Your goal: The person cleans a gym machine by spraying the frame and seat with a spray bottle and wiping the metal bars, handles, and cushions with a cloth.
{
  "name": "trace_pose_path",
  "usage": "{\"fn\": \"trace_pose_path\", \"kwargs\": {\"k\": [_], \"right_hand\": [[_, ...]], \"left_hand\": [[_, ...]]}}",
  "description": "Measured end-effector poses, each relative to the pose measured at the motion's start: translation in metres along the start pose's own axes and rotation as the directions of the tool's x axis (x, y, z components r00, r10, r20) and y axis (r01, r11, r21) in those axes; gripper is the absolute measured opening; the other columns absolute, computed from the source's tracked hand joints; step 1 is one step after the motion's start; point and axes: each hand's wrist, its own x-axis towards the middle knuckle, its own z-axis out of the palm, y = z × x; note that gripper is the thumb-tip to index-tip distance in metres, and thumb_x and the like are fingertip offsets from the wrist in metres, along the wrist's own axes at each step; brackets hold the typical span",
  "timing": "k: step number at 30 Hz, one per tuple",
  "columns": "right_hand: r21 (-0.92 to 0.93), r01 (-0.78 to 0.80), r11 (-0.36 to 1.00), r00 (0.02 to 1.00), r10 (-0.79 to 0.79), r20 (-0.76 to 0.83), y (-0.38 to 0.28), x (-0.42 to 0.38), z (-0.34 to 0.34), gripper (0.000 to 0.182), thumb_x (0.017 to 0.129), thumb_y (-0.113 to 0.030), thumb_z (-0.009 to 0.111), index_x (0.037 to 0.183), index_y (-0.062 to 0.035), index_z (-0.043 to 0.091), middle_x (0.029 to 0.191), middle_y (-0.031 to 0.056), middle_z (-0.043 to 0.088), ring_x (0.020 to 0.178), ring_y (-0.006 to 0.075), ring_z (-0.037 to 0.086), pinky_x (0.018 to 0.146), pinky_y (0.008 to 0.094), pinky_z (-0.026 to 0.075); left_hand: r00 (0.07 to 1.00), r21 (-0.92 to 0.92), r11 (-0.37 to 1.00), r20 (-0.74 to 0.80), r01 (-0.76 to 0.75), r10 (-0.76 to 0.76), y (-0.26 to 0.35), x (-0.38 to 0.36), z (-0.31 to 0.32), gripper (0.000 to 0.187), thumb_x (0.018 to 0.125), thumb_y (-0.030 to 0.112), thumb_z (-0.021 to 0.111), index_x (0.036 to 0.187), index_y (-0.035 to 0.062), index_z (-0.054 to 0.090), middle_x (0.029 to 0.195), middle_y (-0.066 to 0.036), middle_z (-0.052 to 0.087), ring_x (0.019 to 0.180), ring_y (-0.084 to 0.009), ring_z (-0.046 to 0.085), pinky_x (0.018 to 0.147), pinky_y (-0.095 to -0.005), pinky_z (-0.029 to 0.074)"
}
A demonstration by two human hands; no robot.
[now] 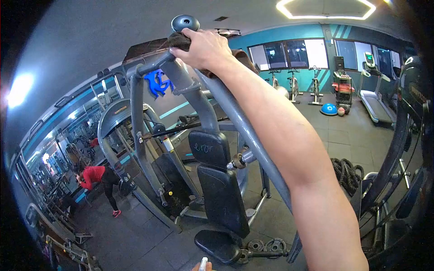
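- Nearest us, our right arm stretches from the lower right up and across to the top of a grey machine frame.
- Our right hand is clamped on a dark cloth, fingers part-curled over it and the thumb lower down, so that the cloth lies between hand and frame.
- Just above the fingertips of that hand sits a rounded grey cap.
- Of our left hand we see only a sliver at the bottom edge, well below the right one, against a white object; how far its fingers are closed we cannot tell.
- Below the right hand we see the machine's small upper pad, marked "eror", then the long back pad and, near the left hand, the black seat.
- To the right of the left hand, weight plates rest low by the machine.
- Far to the left of and below the right hand, a person in a red top bends forward.
- Well to the right of the right hand, we see a blue half-ball and a treadmill.
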Motion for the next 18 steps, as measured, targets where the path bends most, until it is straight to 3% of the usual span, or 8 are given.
{"fn": "trace_pose_path", "kwargs": {"k": [3,4,6,8,9,10,15,18], "right_hand": [[0.118,0.041,0.992,0.999,-0.037,-0.04,0.004,-0.007,0.006,0.077,0.087,-0.07,0.045,0.138,-0.0134,0.053,0.137,0.0253,0.051,0.123,0.0431,0.052,0.102,0.0509,0.043],[0.166,0.044,0.985,0.998,-0.034,-0.061,0.007,-0.018,0.006,0.078,0.088,-0.071,0.042,0.138,-0.012,0.053,0.136,0.0265,0.051,0.125,0.045,0.05,0.103,0.0513,0.042],[0.209,0.047,0.977,0.999,-0.041,-0.034,0.01,-0.045,0.001,0.062,0.096,-0.054,0.029,0.137,-0.0151,0.055,0.143,0.025,0.045,0.132,0.0472,0.04,0.107,0.0576,0.034],[0.14,0.09,0.986,0.994,-0.079,-0.078,0.006,-0.09,-0.003,0.052,0.098,-0.039,0.027,0.13,-0.0162,0.062,0.147,0.0246,0.041,0.133,0.0496,0.037,0.107,0.0615,0.03],[0.059,0.151,0.987,0.977,-0.14,-0.16,0.004,-0.12,-0.003,0.045,0.096,-0.035,0.037,0.119,-0.0123,0.068,0.145,0.0246,0.044,0.132,0.0463,0.039,0.104,0.0591,0.033],[0.018,0.178,0.984,0.962,-0.17,-0.212,0.001,-0.149,-0.01,0.039,0.094,-0.031,0.044,0.116,-0.0116,0.069,0.142,0.0223,0.047,0.13,0.0441,0.042,0.101,0.0567,0.035],[0.202,0.233,0.951,0.926,-0.154,-0.344,0.021,-0.27,-0.042,0.031,0.083,-0.02,0.068,0.112,-0.0108,0.07,0.124,0.0094,0.062,0.121,0.0375,0.05,0.092,0.049,0.041],[0.471,0.049,0.881,0.978,0.054,-0.203,0.035,-0.347,-0.073,0.059,0.074,-0.023,0.078,0.127,-0.0051,0.059,0.137,0.0202,0.048,0.122,0.0392,0.047,0.097,0.05,0.042]], "left_hand": [[0.984,0.057,0.982,0.018,-0.179,0.179,-0.029,0.008,0.001,0.029,0.094,0.024,0.063,0.107,-0.0016,0.068,0.084,-0.017,0.068,0.072,-0.03,0.063,0.067,-0.04,0.052],[0.898,0.275,0.862,0.012,-0.425,0.439,-0.067,0.019,0.001,0.029,0.094,0.024,0.063,0.108,-0.002,0.067,0.086,-0.018,0.068,0.074,-0.0317,0.064,0.068,-0.0403,0.052],[0.548,0.617,0.34,0.181,-0.71,0.817,-0.147,0.039,0.002,0.031,0.094,0.023,0.063,0.11,-0.0029,0.066,0.089,-0.02,0.068,0.076,-0.0352,0.064,0.069,-0.041,0.052],[0.908,0.384,0.823,0.157,-0.419,0.389,-0.051,0.001,0.008,0.03,0.095,0.023,0.062,0.107,-0.0033,0.066,0.084,-0.021,0.067,0.073,-0.0357,0.063,0.066,-0.0418,0.051],[0.975,0.265,0.951,0.194,-0.162,0.112,-0.017,-0.016,0.009,0.029,0.095,0.023,0.062,0.106,-0.0035,0.066,0.082,-0.021,0.066,0.071,-0.036,0.063,0.064,-0.0422,0.05],[0.941,0.3,0.902,0.233,-0.309,0.245,-0.029,-0.018,0.009,0.028,0.096,0.023,0.061,0.102,-0.0036,0.066,0.079,-0.022,0.064,0.07,-0.0369,0.062,0.06,-0.0436,0.048],[0.913,0.318,0.87,0.286,-0.376,0.29,-0.059,-0.055,0.012,0.024,0.097,0.02,0.058,0.104,-0.0011,0.066,0.091,-0.021,0.066,0.08,-0.0347,0.064,0.065,-0.0414,0.049],[0.904,0.329,0.87,0.348,-0.367,0.249,-0.062,-0.087,0.009,0.021,0.096,0.016,0.059,0.108,0.0013,0.067,0.106,-0.018,0.069,0.092,-0.0309,0.066,0.073,-0.039,0.052]]}}
